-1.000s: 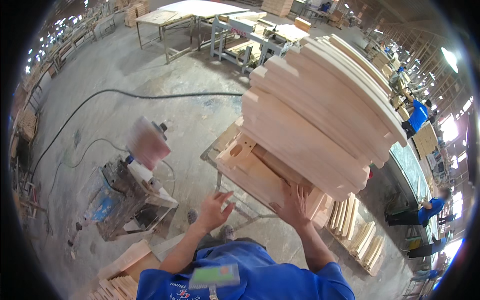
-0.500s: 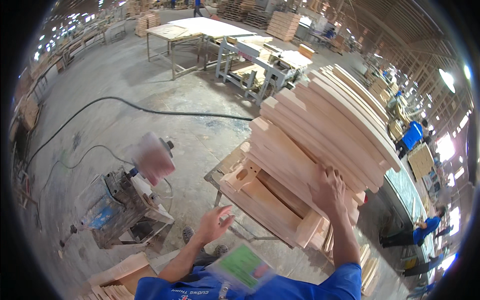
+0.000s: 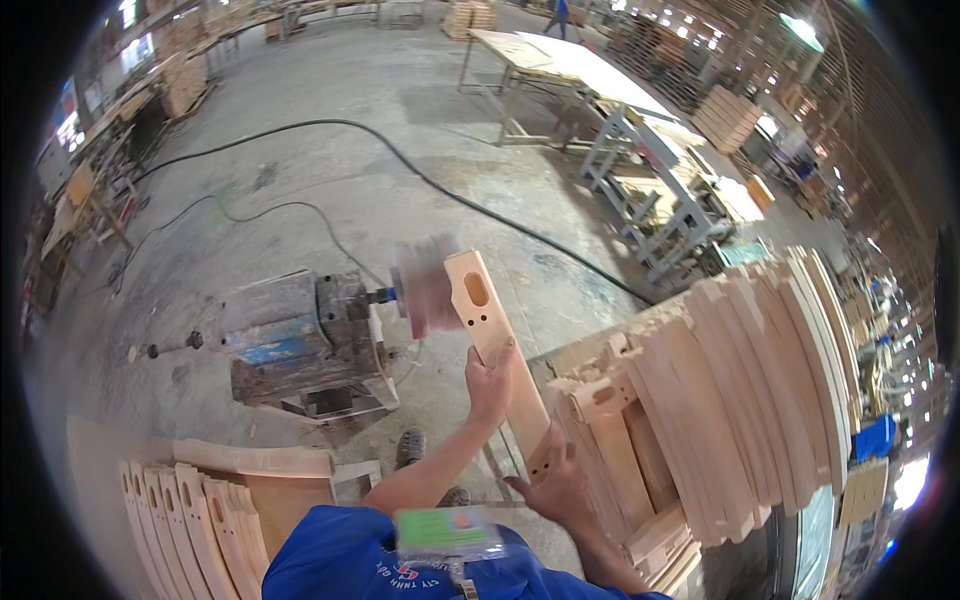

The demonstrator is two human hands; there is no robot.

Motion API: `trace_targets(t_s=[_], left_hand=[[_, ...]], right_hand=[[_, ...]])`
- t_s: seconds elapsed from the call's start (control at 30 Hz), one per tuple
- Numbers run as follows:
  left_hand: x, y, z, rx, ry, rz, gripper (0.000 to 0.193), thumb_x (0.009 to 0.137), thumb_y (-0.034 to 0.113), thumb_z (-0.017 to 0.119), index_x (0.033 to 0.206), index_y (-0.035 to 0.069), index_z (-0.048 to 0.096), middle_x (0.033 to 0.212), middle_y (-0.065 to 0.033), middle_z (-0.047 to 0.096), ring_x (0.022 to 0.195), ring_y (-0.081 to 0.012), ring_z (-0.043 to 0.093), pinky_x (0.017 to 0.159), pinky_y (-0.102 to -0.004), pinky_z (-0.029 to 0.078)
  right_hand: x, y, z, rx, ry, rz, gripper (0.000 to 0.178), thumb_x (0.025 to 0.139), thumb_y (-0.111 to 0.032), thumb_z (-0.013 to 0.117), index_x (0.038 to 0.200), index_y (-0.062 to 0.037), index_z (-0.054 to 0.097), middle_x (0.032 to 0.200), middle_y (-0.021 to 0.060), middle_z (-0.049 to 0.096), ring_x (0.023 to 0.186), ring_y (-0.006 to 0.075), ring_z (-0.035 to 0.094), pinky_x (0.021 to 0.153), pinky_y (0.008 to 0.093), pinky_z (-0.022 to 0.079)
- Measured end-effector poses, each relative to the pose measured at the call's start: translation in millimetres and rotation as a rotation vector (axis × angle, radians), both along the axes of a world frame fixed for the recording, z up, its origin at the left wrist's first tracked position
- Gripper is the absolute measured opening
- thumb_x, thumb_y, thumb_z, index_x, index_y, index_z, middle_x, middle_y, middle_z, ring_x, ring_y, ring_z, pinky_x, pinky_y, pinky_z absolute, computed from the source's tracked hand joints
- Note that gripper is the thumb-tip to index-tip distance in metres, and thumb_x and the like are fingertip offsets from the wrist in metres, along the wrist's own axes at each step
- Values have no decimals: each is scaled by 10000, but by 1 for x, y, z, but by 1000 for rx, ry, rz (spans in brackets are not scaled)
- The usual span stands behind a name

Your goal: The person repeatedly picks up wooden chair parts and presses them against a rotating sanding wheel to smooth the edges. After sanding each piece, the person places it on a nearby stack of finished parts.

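A pale wooden board (image 3: 527, 402) with an oval slot and small holes at its far end is held out in front of me, tilted. My left hand (image 3: 489, 384) is closed around its middle. The near end sits in my right hand (image 3: 556, 482), whose thumb points left. Just left of the slotted end is a round sanding wheel (image 3: 426, 288), smeared as if spinning. Whether the board touches it, I cannot tell. The wheel sits on the shaft of a worn blue-grey motor (image 3: 270, 335).
A large stack of wooden boards (image 3: 735, 390) stands to my right. At lower left, several slotted boards (image 3: 190, 505) stand in a row. A thick black hose (image 3: 440, 188) crosses the concrete floor. Worktables (image 3: 540, 62) stand farther back, where a person walks.
My right hand has come away from the stack, and both hands now hold a slotted board near the wheel. The view has swung left.
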State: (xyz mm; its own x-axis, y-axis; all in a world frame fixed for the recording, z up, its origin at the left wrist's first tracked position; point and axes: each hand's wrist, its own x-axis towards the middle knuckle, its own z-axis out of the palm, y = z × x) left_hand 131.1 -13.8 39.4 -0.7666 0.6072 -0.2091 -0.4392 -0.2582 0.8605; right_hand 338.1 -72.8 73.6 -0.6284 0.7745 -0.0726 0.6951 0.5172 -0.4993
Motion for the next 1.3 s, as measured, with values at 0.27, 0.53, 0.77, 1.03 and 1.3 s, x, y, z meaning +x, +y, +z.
trace_targets(t_s=[0.27, 0.53, 0.77, 1.03, 1.3], left_hand=[[-93, 5, -20, -539, 1520, 55, 658, 1004, 257, 684, 1516, -106, 485, 1538, -286, 508, 1518, -434, 410, 1286, -582, 245], [-169, 15, -54, -630, 1781, -270, 661, 1041, 327, 566, 1519, -125, 507, 1626, -298, 468, 1566, -421, 385, 1333, -568, 195], [-56, -109, -76, -265, 1535, -571, 607, 1048, 338, 583, 1521, -42, 557, 1640, -209, 500, 1598, -384, 360, 1335, -593, 168], [-165, 33, -14, -363, 1534, -454, 519, 1073, 365, 570, 1443, 2, 607, 1590, -228, 536, 1539, -411, 432, 1320, -553, 223], [-57, -82, -62, -48, 1552, -502, 490, 1031, 376, 658, 1375, 27, 656, 1544, -222, 565, 1524, -409, 457, 1287, -633, 261]], right_hand=[[-135, 67, -82, -31, 133, -56, 1100, 859, -372, 841, 1680, -34, 192, 1353, 320, 591, 1273, 497, 621, 1013, 589, 533], [-236, 99, -67, 41, -5, 2, 1040, 896, -300, 782, 1675, 22, 172, 1160, 334, 628, 1033, 532, 661, 838, 598, 555], [-79, -4, -93, -28, 230, 140, 883, 955, -218, 741, 1619, 110, 260, 1168, 309, 647, 999, 454, 673, 802, 571, 550], [-217, 104, -82, -2177, 1290, 181, 649, 1062, -564, 503, 1386, -7, 575, 1152, 145, 646, 832, 220, 657, 665, 362, 557], [-63, -8, -120, -1852, 1129, -173, 805, 994, -586, 577, 1538, 1, 486, 1232, 215, 667, 921, 307, 699, 704, 393, 592]])
